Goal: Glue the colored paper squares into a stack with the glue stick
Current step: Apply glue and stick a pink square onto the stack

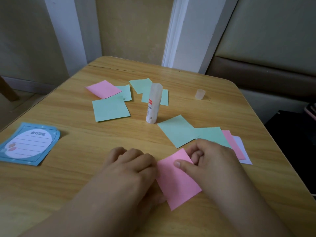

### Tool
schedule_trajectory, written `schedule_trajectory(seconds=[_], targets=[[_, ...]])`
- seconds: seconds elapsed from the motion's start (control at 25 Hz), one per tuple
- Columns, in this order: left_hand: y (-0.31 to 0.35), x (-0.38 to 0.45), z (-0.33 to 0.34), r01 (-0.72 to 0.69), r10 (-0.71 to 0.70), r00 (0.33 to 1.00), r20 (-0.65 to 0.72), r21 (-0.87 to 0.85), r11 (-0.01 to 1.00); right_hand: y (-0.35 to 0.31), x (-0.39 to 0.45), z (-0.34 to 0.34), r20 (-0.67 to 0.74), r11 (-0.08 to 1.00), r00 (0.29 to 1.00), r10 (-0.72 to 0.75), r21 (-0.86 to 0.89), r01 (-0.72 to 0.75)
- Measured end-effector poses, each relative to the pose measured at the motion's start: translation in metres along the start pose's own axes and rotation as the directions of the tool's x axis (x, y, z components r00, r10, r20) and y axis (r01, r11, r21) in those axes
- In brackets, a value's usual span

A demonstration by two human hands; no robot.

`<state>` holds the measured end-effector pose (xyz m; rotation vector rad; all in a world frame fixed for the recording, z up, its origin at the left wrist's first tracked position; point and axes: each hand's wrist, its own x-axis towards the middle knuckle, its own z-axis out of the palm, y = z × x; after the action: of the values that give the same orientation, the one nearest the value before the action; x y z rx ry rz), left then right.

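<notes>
A pink paper square (177, 183) lies near the table's front edge between my hands. My right hand (212, 161) pinches its right edge, thumb on top and fingers curled behind. My left hand (130, 165) covers its left edge with curled fingers; how it holds the paper is hidden. The glue stick (153, 104) stands upright and uncapped in the middle of the table. Its cap (200, 94) stands apart to the right. Green squares (110, 108) (177, 130) and another pink square (103, 88) lie scattered around it.
The wooden table (68, 185) has a blue notepad (29, 144) at its left edge. A pile of green, pink and white squares (234, 144) lies at the right behind my right hand. A padded bench stands right of the table, with walls behind.
</notes>
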<state>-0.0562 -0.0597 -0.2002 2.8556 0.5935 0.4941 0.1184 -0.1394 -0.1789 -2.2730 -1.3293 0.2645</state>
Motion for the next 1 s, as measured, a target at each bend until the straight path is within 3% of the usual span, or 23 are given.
schedule_trajectory(seconds=[0.12, 0.24, 0.68, 1.0], targets=[[-0.001, -0.010, 0.003, -0.031, 0.031, 0.999, 0.014, 0.003, 1.000, 0.002, -0.005, 0.002, -0.072, 0.925, 0.945, -0.320, -0.238, 0.296], [-0.002, -0.014, 0.001, -0.011, 0.010, 1.000, 0.025, 0.035, 0.999, 0.001, -0.025, 0.014, 0.045, 0.868, 0.880, -0.473, -0.147, 0.475], [-0.001, -0.016, 0.013, -0.067, 0.083, 0.994, -0.067, 0.204, 0.977, 0.017, -0.026, 0.009, -0.048, 0.919, 0.944, -0.327, -0.248, 0.306], [0.003, -0.017, 0.009, -0.042, 0.049, 0.998, -0.039, 0.157, 0.987, 0.010, -0.034, 0.012, 0.074, 0.878, 0.886, -0.458, -0.119, 0.464]])
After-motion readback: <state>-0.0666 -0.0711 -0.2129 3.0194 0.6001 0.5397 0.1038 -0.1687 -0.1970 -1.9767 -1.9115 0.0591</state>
